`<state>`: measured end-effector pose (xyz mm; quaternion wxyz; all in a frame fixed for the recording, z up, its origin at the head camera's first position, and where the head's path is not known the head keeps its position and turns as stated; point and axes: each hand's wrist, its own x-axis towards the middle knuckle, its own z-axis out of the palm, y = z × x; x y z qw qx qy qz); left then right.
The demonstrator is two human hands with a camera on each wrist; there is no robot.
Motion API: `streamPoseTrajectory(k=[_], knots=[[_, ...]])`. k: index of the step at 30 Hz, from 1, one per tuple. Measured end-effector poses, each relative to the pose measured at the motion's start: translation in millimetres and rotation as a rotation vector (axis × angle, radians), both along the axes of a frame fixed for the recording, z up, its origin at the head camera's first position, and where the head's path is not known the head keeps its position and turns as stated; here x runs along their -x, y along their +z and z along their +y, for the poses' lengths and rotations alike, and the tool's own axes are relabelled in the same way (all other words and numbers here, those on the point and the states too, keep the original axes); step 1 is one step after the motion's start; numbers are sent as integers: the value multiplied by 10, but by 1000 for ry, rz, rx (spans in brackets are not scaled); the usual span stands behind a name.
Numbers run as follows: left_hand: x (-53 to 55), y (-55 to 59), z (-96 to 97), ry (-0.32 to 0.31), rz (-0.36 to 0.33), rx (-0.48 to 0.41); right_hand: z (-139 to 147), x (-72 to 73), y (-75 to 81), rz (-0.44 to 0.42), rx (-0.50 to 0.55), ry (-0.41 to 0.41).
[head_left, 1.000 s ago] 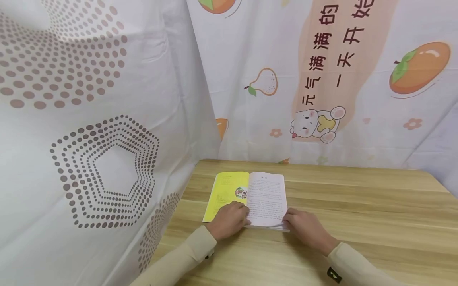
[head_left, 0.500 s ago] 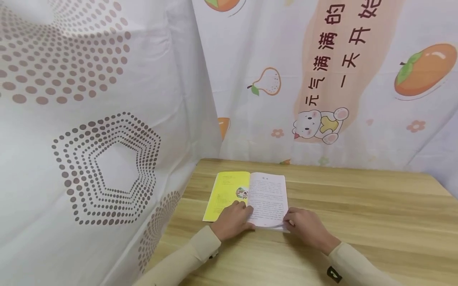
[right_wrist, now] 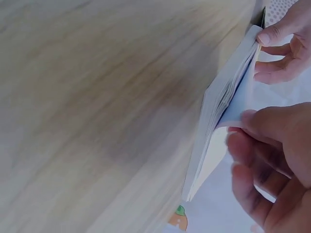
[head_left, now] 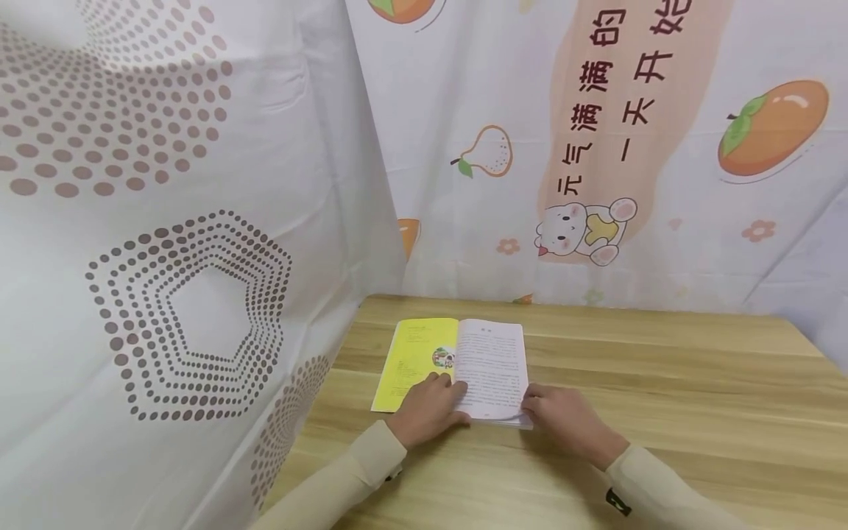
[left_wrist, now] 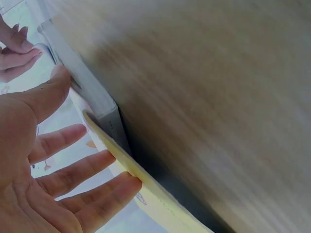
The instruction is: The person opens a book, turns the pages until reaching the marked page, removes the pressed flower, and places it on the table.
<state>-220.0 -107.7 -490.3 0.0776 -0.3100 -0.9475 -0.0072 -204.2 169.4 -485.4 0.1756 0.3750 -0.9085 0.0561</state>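
Note:
An open book lies on the table, with a yellow left page [head_left: 414,353] and a white printed right page [head_left: 492,361]. My left hand [head_left: 424,412] rests across the lower gutter. In the left wrist view its fingers [left_wrist: 104,194] are straight and spread over the yellow page, with the thumb [left_wrist: 53,90] at the book's bottom edge. At the lower right corner, my right hand [head_left: 570,423] pinches the page. The right wrist view shows that lifted page [right_wrist: 238,104] curling between thumb and index finger, raised off the page block [right_wrist: 206,131] beneath.
The wooden table [head_left: 662,383] extends to the right of the book. A white dotted curtain [head_left: 212,309] hangs close along the left side. Behind the table's far edge hangs another cloth [head_left: 450,250] printed with fruit and characters.
My left hand has slid slightly right, its fingertips now past the gutter onto the white page. The right hand keeps its pinch at the corner. The head view has shifted a little.

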Motion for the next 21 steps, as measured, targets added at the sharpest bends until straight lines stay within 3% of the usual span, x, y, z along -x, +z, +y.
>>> streamPoseTrajectory(k=[7, 16, 21], knots=[[-3, 2, 15, 0, 17, 18, -7, 19, 8, -19, 84, 12], [38, 34, 22, -18, -7, 22, 3, 14, 97, -198, 277, -88], [62, 98, 22, -56, -4, 21, 3, -11, 163, -158, 364, -133]])
